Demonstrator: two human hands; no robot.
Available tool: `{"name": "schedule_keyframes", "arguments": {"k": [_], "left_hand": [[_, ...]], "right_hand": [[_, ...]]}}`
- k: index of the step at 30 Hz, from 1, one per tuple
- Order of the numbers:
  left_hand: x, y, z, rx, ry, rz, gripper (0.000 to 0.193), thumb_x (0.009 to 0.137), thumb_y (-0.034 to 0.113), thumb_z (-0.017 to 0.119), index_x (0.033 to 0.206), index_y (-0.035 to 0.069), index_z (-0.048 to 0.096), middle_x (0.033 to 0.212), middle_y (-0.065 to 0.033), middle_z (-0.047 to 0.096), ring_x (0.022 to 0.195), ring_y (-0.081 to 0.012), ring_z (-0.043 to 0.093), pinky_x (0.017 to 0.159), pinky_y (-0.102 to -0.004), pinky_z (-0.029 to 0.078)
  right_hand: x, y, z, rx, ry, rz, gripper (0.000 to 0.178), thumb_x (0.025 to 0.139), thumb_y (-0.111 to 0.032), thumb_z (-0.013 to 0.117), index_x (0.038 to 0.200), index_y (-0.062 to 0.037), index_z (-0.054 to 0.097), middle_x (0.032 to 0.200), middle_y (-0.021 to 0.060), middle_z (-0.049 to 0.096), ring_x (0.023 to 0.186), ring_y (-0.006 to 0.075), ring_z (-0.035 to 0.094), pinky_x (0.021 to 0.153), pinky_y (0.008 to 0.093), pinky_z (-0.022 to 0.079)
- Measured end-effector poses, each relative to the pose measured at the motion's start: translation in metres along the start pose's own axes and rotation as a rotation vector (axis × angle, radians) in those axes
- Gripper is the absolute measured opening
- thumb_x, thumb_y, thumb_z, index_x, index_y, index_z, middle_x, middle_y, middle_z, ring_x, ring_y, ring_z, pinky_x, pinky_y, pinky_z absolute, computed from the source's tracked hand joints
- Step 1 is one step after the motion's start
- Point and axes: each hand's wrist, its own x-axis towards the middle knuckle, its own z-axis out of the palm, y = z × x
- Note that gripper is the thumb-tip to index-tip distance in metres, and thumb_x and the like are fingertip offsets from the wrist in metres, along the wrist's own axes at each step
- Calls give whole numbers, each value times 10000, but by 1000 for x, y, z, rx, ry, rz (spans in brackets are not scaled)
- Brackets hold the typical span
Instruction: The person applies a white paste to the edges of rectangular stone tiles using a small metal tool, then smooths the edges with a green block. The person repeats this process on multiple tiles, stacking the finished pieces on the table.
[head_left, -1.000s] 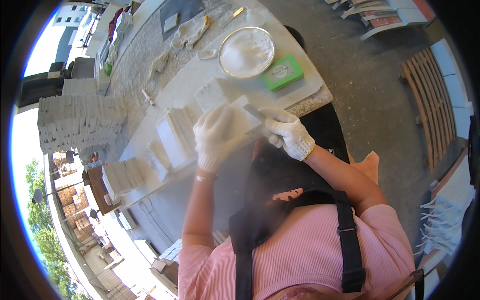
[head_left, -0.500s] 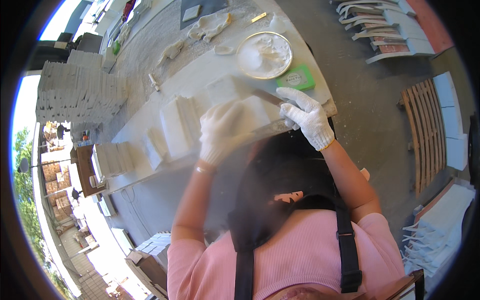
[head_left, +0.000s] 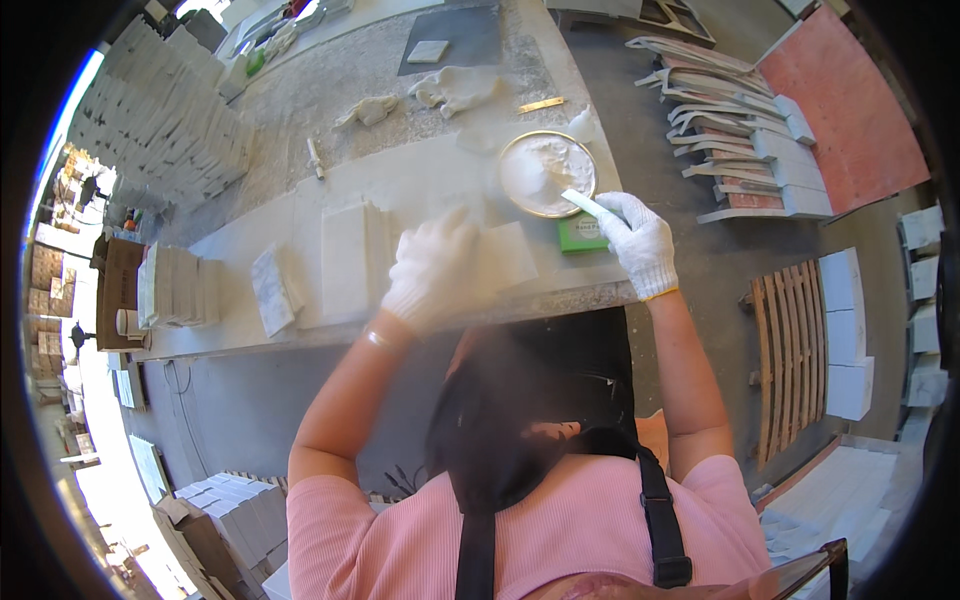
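Observation:
My right hand (head_left: pixel 643 245), in a white knit glove, grips a thin flat scraper (head_left: pixel 583 203). Its tip reaches over the rim into a round bowl (head_left: pixel 504 180) of white powder or paste (head_left: pixel 524 178). Under that hand, beside the bowl, lies a green box (head_left: pixel 578 236). My left hand (head_left: pixel 430 262), gloved too, is over the table near its front edge; haze and blur hide its fingers. Just right of it lies a flat white tile (head_left: pixel 508 254). Left of it stand several white tiles (head_left: pixel 348 255) side by side.
A grey-veined tile (head_left: pixel 271 290) and a tile stack (head_left: pixel 178 288) stand farther left on the table. Crumpled gloves (head_left: pixel 455 90), a yellow strip (head_left: pixel 542 105) and a white tube (head_left: pixel 315 158) lie behind. A wooden pallet (head_left: pixel 790 350) is on the floor at right.
My right hand has brought the scraper from above the tile to the bowl, its tip now in the white material. My left hand stays near the tile. The whole view has turned slightly.

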Motion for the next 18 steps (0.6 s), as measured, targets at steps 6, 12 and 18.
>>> {"name": "schedule_keyframes", "arguments": {"k": [6, 12, 18], "left_hand": [[53, -13, -31, 139, -62, -1, 651, 656, 493, 863, 1096, 46, 690, 1241, -139, 664, 1106, -361, 673, 921, -511, 522], [97, -13, -41, 244, -107, 77, 609, 659, 513, 860, 1018, 42, 718, 1109, -154, 693, 1031, -345, 692, 865, -482, 519], [132, 7, -44, 362, -302, 51, 374, 822, 466, 791, 954, 118, 827, 973, -130, 759, 957, -297, 737, 852, -428, 533]], "right_hand": [[39, 17, 20, -129, -72, 99, 243, 934, -290, 760, 1104, -117, 789, 1010, 123, 793, 895, 234, 761, 812, 356, 575], [43, 1, 19, 349, -175, 379, 215, 917, -124, 786, 1106, -23, 761, 763, -2, 685, 542, 47, 529, 483, 225, 411], [39, -32, 5, 454, -167, 303, 220, 961, -139, 724, 1148, -31, 766, 823, 10, 718, 610, 57, 594, 518, 221, 443]]}}
